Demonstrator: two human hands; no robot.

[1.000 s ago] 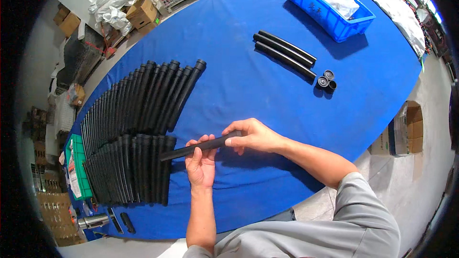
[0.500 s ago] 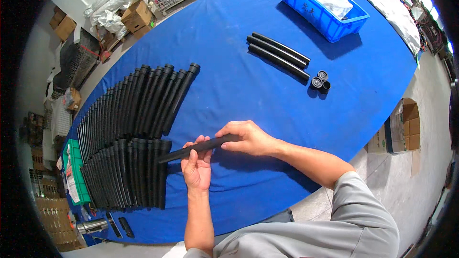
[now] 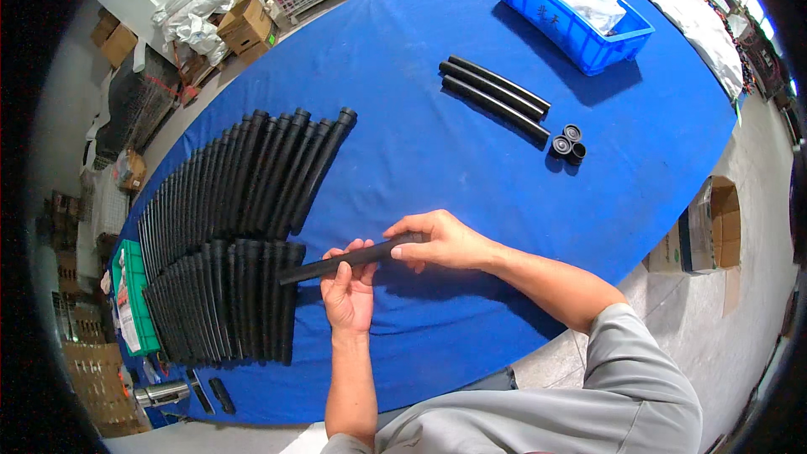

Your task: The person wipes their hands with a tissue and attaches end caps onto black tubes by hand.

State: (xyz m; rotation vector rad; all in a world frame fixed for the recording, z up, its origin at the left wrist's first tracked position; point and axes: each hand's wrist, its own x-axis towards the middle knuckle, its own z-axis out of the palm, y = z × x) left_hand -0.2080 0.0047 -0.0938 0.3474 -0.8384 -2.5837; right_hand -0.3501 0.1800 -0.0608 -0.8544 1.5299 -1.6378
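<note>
Between my hands is a black tube (image 3: 328, 267), tilted a little, its left end over the near row of tubes. My left hand (image 3: 348, 290) is closed around its middle from below, thumb on top. At the right end my right hand (image 3: 441, 241) grips the tube, covering that end; whether a cap sits there is hidden. To the left lie two rows of black capped tubes, a far row (image 3: 239, 172) and a near row (image 3: 227, 303). Three loose tubes (image 3: 496, 101) lie at the far right, beside three small round black caps (image 3: 569, 145).
A blue crate (image 3: 572, 29) holding a clear plastic bag stands at the far right of the blue-covered table (image 3: 403, 151). At the left edge are a green bin (image 3: 137, 298), a metal cylinder (image 3: 162, 393) and a small black object (image 3: 222, 395). An open carton (image 3: 702, 227) stands on the floor at right.
The view has shifted slightly. Both hands keep their hold on the tube, and the fingers of my right hand have shifted a little at its end.
</note>
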